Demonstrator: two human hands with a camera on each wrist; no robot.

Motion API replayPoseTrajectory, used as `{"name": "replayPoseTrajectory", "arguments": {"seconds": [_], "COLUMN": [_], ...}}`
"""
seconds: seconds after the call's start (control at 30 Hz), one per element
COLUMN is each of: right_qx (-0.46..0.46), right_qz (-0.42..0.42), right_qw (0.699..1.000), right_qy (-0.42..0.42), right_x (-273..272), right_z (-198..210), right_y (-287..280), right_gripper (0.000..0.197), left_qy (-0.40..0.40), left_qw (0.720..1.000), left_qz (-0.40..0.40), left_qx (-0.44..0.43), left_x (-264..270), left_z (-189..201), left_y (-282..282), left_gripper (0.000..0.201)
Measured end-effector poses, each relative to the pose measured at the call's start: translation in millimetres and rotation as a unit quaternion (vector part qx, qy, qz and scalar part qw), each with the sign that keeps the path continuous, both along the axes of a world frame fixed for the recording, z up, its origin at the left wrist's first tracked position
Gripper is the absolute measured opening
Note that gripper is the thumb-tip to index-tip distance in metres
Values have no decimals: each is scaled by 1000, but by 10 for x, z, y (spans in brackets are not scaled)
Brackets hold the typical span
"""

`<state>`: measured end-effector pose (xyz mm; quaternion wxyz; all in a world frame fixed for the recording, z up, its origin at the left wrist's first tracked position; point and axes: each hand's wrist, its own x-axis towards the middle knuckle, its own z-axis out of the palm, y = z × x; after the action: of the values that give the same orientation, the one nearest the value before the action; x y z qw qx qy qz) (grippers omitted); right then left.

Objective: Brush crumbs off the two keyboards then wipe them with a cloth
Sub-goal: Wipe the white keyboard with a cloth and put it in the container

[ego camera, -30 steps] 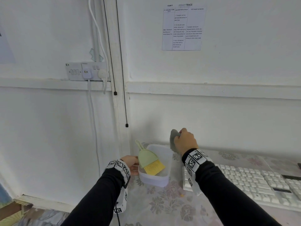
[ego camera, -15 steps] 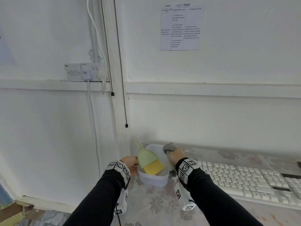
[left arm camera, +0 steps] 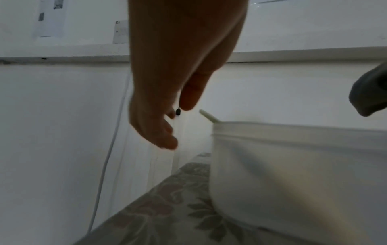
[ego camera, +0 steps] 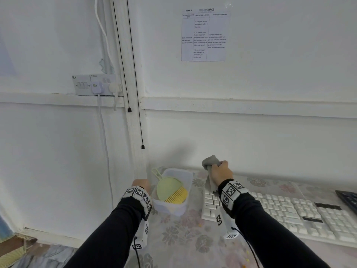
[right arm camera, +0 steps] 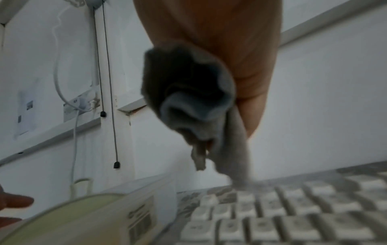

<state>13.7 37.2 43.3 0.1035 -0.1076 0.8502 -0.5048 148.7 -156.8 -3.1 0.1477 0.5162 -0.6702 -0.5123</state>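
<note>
My right hand (ego camera: 219,170) grips a bunched grey cloth (ego camera: 210,161) above the left end of the white keyboard (ego camera: 274,211); a strip of the cloth hangs down toward the keys. In the right wrist view the cloth (right arm camera: 188,92) is crumpled in the right hand (right arm camera: 247,106) over the keyboard (right arm camera: 293,218). A green brush (ego camera: 170,189) with yellow bristles lies in a clear plastic tub (ego camera: 185,175). My left hand (ego camera: 141,183) hovers beside the tub's left side. The left wrist view shows the left hand (left arm camera: 176,129) with relaxed fingers, apart from the tub (left arm camera: 293,174). A black keyboard (ego camera: 347,198) shows at the right edge.
A floral tablecloth (ego camera: 179,235) covers the table, which stands against a white wall. Yellow crumbs (ego camera: 246,258) lie on the cloth near the front. Two black cords (ego camera: 142,147) and a white cable (ego camera: 104,132) hang down the wall at the left.
My right hand dipped to the tub's right rim, then rose and moved right with the cloth over the white keyboard's left end. The left hand stayed by the tub.
</note>
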Motion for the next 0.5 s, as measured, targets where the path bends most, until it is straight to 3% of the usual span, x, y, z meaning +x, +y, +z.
{"name": "replayPoseTrajectory", "arguments": {"seconds": [0.17,0.27,0.33,0.43,0.5], "right_qx": [9,12,13,51,86], "right_qz": [5,4,4,22,43], "right_qw": [1000,999,999,998,995], "right_qy": [25,36,32,16,21], "right_x": [-233,-303,-344,-437,-486], "right_z": [65,41,8,-57,-129], "right_y": [410,661,825,1011,1090], "right_gripper": [35,38,41,38,26], "left_qy": [31,126,143,79,-7], "left_qw": [984,970,968,970,967], "left_qz": [73,9,-52,-156,-211], "left_qx": [-160,-210,-202,-169,-144], "left_x": [-227,-474,-612,-824,-917], "left_z": [189,268,280,182,99], "left_y": [326,736,1010,1289,1415], "left_gripper": [37,31,29,28,29]}}
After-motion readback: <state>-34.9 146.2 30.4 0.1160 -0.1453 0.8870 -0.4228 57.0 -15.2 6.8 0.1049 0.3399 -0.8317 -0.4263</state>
